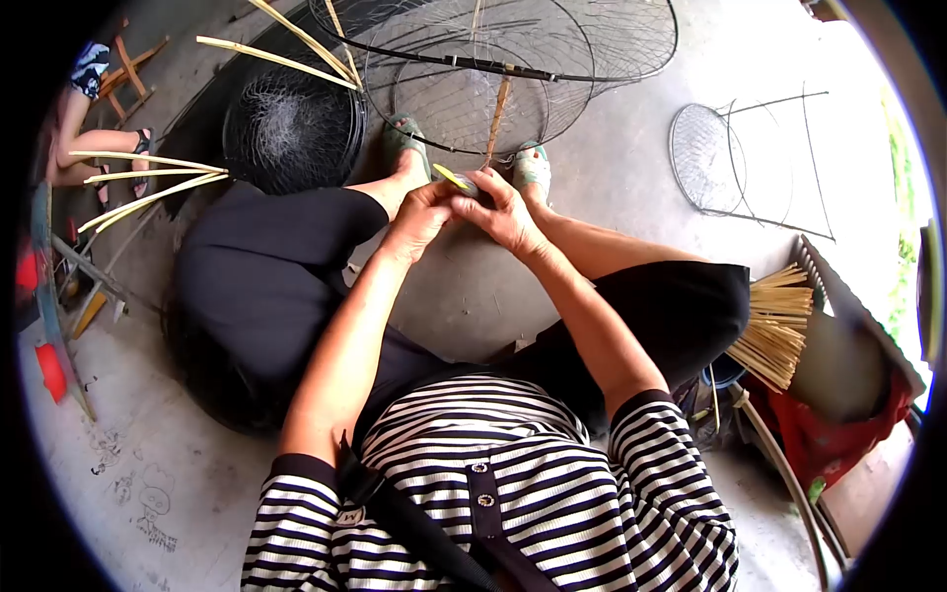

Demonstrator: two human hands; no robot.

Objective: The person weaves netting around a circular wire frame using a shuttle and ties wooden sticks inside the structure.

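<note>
My left hand [421,219] and my right hand [501,209] meet in front of my shins, fingers closed in a pinch. Between them is a small yellow-green and grey object [451,177]; its kind is not clear. A thin bamboo stick [500,113] comes down from the wire-hooped net cage [552,77] and ends at the fingers of my right hand. Whether that hand grips the stick I cannot tell. The cage has dark round hoops and fine mesh, and it stands just beyond my feet.
Left of my feet is a black round basket with netting [294,128] and pale sticks [286,61]. Another netted frame [705,158] lies at the right. A bundle of bamboo strips [774,326] stands by my right knee. Another person's legs [84,133] show at far left.
</note>
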